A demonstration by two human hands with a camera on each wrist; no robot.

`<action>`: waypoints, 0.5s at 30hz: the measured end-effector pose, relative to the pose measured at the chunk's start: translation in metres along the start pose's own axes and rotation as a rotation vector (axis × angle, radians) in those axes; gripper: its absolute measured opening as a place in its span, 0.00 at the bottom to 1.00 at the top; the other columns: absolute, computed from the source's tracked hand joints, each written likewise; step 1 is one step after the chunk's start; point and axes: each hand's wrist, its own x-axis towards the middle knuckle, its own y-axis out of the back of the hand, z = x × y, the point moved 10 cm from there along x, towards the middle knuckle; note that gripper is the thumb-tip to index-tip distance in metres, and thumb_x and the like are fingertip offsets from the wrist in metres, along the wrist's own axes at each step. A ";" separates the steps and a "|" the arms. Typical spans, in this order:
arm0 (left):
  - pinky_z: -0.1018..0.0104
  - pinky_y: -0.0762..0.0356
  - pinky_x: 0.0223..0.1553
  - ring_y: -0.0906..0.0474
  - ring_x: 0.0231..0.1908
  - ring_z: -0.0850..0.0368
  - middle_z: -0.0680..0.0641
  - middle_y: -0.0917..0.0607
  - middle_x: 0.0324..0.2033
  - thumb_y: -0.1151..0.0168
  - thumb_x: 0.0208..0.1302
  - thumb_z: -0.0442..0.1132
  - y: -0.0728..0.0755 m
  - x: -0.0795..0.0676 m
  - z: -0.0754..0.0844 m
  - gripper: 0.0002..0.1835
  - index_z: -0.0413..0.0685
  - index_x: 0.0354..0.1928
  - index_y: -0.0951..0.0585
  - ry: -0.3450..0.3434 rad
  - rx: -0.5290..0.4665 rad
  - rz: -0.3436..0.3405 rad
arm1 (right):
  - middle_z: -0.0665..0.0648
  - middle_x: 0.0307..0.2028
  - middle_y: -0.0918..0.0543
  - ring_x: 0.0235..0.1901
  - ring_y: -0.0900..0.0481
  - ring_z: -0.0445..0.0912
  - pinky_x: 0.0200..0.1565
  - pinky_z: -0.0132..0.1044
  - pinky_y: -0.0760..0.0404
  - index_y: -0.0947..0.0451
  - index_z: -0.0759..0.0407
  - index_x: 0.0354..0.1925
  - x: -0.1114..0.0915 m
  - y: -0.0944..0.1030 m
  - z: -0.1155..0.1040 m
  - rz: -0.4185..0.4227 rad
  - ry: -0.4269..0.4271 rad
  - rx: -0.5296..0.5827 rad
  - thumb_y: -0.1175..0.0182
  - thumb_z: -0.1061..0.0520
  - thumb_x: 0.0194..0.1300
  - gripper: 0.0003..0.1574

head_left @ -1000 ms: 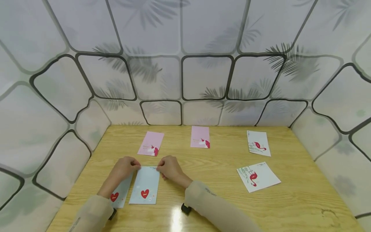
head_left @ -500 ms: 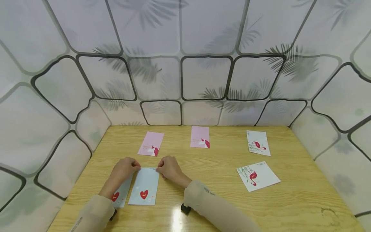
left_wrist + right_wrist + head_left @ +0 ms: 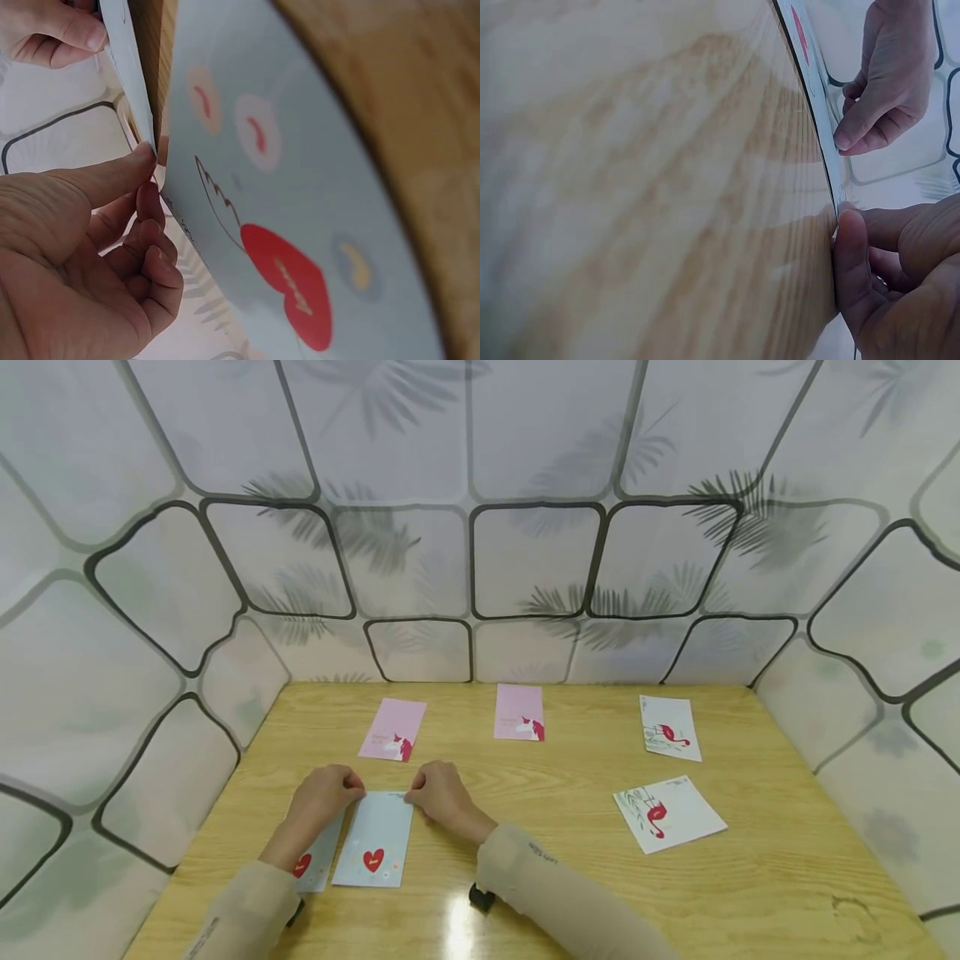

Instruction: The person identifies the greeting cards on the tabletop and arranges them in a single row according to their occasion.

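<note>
A light-blue card (image 3: 369, 835) with a red heart near its lower edge lies on the wooden table in front of the person. The left hand (image 3: 322, 797) pinches its top left corner between thumb and forefinger. At the top right corner, the right hand (image 3: 444, 798) pinches it the same way. In the right wrist view the blue card (image 3: 815, 97) appears nearly edge-on, low at the tabletop. A second blue heart card (image 3: 321, 858) lies just left of it, partly hidden under the left wrist; this heart card (image 3: 232, 195) fills much of the left wrist view.
Two pink unicorn cards (image 3: 392, 729) (image 3: 519, 712) lie toward the back. Two white flamingo cards (image 3: 670, 727) (image 3: 686, 818) lie on the right, the nearer one turned askew. A patterned curtain (image 3: 525, 560) encloses the table (image 3: 570, 827) at the back and sides.
</note>
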 end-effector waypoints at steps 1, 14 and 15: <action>0.58 0.23 0.33 0.25 0.29 0.55 0.49 0.16 0.29 0.30 0.66 0.35 0.000 0.000 0.000 0.04 0.42 0.35 0.15 0.000 0.001 -0.002 | 0.50 0.11 0.25 0.06 0.34 0.36 0.13 0.25 0.32 0.19 0.61 0.25 0.000 0.001 0.000 0.000 -0.002 -0.003 0.28 0.66 0.63 0.12; 0.59 0.24 0.32 0.25 0.29 0.54 0.49 0.17 0.29 0.30 0.66 0.36 0.000 0.000 -0.001 0.05 0.41 0.35 0.16 -0.001 0.014 -0.006 | 0.48 0.10 0.28 0.05 0.35 0.35 0.13 0.25 0.33 0.19 0.61 0.25 0.000 -0.001 -0.003 -0.014 0.046 -0.013 0.27 0.66 0.63 0.12; 0.59 0.25 0.32 0.25 0.29 0.54 0.49 0.17 0.28 0.30 0.66 0.36 0.000 0.000 -0.001 0.05 0.41 0.34 0.16 -0.004 0.016 -0.005 | 0.48 0.10 0.27 0.05 0.35 0.35 0.13 0.25 0.33 0.19 0.61 0.25 0.000 -0.001 -0.002 -0.015 0.044 -0.012 0.28 0.66 0.63 0.12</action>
